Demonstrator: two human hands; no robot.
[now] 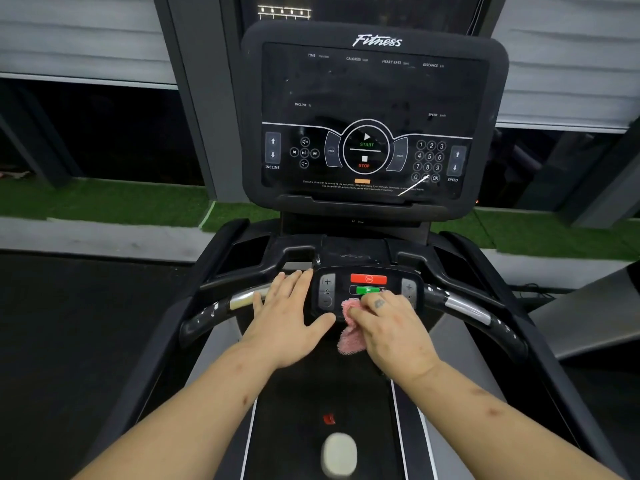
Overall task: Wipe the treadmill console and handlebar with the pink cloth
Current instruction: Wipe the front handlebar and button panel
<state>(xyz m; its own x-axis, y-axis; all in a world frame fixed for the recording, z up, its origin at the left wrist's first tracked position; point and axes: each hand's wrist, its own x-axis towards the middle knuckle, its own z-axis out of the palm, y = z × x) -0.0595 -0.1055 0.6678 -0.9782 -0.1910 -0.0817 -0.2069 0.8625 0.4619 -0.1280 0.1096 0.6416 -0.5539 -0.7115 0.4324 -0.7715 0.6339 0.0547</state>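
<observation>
The left hand (pixel 287 317) lies flat on the handlebar (pixel 239 301), fingers straight and close together, beside the button panel (pixel 327 292). The right hand (pixel 393 332) grips the pink cloth (pixel 349 336) in curled fingers against that panel, below the treadmill console (pixel 374 98).

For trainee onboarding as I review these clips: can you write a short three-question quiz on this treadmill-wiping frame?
1. Which hand grips the pink cloth?
2. True or false: the left hand rests on the handlebar with straight fingers, holding nothing.
3. The button directly above the green button is: A) red, B) blue, C) yellow.

Key:
1. The right hand, which presses the cloth on the small panel just below the green button.
2. True.
3. A, the red button.
</observation>
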